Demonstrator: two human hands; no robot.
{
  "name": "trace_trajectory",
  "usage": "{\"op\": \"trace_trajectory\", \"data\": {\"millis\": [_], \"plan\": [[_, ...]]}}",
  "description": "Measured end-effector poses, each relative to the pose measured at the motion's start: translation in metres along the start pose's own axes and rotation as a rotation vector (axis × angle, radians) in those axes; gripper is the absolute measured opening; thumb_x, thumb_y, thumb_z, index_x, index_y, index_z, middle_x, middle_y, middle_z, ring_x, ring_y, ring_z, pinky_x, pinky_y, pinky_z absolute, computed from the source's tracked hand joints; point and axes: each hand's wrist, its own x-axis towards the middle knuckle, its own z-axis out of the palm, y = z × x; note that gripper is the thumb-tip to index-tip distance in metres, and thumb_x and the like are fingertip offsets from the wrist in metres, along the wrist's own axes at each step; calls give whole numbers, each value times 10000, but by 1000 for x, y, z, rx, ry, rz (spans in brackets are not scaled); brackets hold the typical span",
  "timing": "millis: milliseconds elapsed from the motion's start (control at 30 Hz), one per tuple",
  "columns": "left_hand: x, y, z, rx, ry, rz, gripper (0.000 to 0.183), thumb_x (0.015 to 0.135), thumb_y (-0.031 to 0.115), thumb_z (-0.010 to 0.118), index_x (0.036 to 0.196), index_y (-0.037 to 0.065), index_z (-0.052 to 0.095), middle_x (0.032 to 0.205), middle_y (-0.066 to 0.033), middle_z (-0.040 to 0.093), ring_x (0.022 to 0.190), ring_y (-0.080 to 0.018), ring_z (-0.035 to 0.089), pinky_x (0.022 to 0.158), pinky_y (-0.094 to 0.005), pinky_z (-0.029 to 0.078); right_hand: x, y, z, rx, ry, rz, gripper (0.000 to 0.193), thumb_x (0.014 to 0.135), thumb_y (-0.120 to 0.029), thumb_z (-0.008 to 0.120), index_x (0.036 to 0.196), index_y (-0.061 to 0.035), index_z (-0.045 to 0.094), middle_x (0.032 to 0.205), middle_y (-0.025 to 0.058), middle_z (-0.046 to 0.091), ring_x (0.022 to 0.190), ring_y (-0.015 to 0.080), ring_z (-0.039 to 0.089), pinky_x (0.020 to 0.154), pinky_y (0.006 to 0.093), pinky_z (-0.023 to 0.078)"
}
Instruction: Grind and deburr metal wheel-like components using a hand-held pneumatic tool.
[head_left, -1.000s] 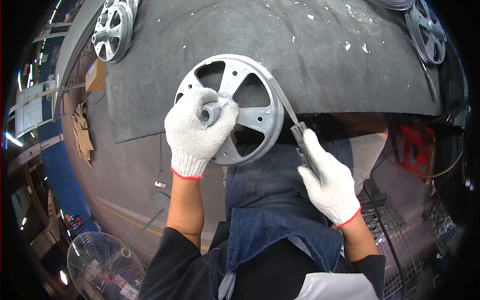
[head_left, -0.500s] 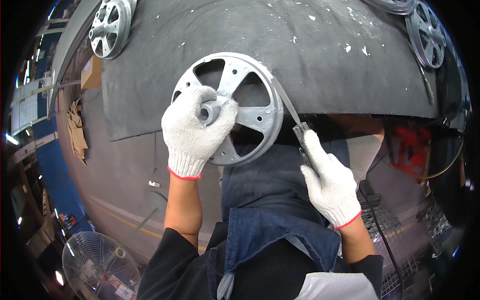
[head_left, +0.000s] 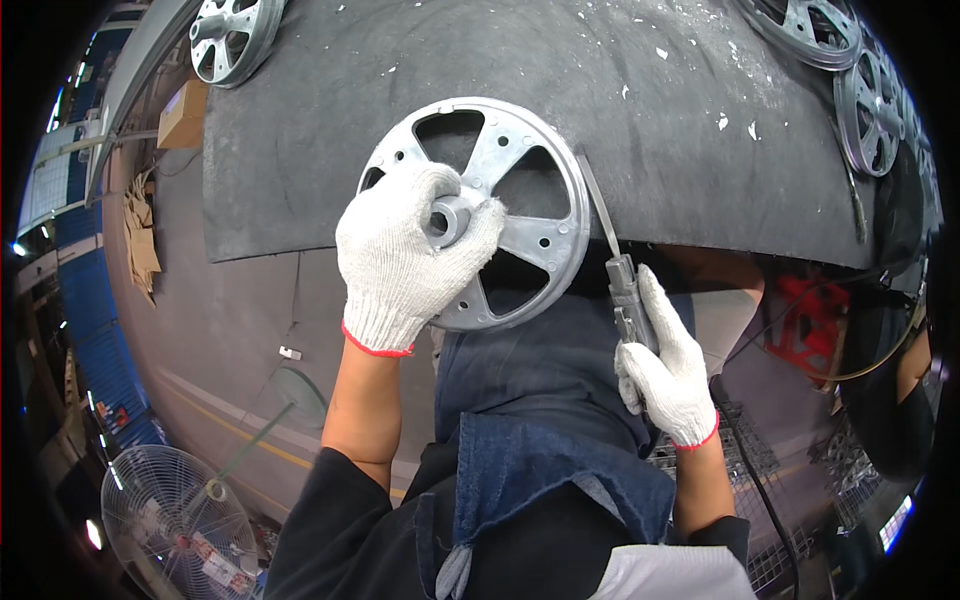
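Observation:
A grey cast-metal wheel (head_left: 525,240) with broad spokes and openings between them is held tilted at the table's near edge, partly over my lap. My left hand (head_left: 410,240), in a white knit glove, is closed around its central hub (head_left: 450,220), with thumb and forefinger on either side. Gloved likewise, my right hand (head_left: 675,380) grips the grey metal body of a file (head_left: 628,300). The file's long narrow blade (head_left: 601,210) points up and left alongside the wheel's right rim; whether it touches cannot be made out.
White flakes lie scattered over the dark table mat (head_left: 680,180). A similar wheel (head_left: 235,40) is at the far left, and several more (head_left: 870,115) are at the right. A cardboard box (head_left: 183,115), a floor fan (head_left: 180,530) and a red object (head_left: 808,330) are around the table.
The wheel and my left hand have shifted slightly right in the view. My right hand has drawn the file back, lower and more upright along the rim. The whole view has also shifted.

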Motion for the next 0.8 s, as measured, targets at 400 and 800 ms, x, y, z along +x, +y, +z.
{"op": "trace_trajectory", "data": {"millis": [400,800], "plan": [[1,2,0,14,-8,2,277,858,205,964,1034,50,816,891,-112,812,776,-218,805,736,-349,628,5,15,5,-211,80,-242,829,1034,16,708,1800,-89,408,1318,132,802,635,133,622,631,309,567],[0,-1,1,-5,-8,7,239,882,146,946,1041,26,814,889,-111,818,772,-180,801,722,-325,617,16,9,1,-261,18,-365,896,994,-18,662,1824,-109,336,831,136,651,556,214,627,545,363,546]]}}
